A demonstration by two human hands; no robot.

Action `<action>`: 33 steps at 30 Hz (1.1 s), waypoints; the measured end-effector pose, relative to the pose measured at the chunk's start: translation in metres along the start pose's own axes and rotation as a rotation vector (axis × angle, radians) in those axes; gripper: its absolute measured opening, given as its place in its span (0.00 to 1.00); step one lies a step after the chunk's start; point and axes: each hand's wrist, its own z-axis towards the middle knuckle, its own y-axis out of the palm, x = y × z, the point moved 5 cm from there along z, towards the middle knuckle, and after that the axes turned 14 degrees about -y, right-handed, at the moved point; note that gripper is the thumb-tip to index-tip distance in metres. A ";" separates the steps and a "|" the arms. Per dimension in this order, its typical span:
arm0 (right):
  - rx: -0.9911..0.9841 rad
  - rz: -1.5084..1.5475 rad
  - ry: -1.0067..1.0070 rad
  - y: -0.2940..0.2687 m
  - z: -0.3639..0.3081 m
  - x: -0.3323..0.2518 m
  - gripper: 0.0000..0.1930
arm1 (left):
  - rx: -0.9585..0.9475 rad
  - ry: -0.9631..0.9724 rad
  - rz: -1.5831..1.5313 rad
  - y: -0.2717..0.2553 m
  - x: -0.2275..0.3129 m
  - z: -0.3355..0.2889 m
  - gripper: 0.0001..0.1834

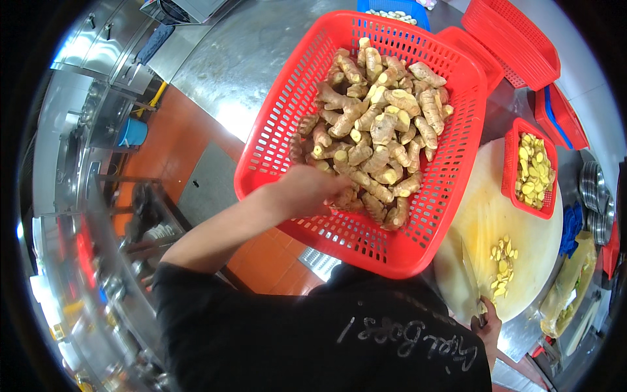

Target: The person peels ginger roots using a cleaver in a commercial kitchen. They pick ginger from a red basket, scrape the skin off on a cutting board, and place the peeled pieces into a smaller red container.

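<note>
A large red perforated basket (274,137) holds a heap of whole ginger roots (385,127). My left hand (307,189) reaches over its near left side into the ginger; the fingers are blurred and partly hidden among the roots, so I cannot tell whether they grip one. At the lower right, my right hand (488,326) is closed round the handle of a kitchen knife (470,277). The blade lies over the round, yellow-stained cutting board (467,228). Beside the blade, small slices of ginger (501,264) are spread on the board.
On the board's far right edge stands a small red basket (550,157) filled with ginger slices. Stacked red baskets (513,39) and a blue basket (418,12) are at the back. Metal lids or pans (595,196), a blue cloth (571,225) and a bagged item (568,287) line the right.
</note>
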 end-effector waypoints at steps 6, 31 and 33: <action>0.022 0.076 -0.048 0.002 -0.002 0.009 0.30 | 0.191 0.001 -0.532 -0.047 0.016 0.007 0.20; -0.003 0.020 -0.093 -0.001 0.000 0.008 0.30 | 0.054 -0.205 -0.991 -0.059 -0.049 -0.003 0.09; -0.014 -0.003 -0.094 -0.001 0.000 0.002 0.30 | 0.091 -0.214 -0.519 -0.045 -0.065 -0.003 0.10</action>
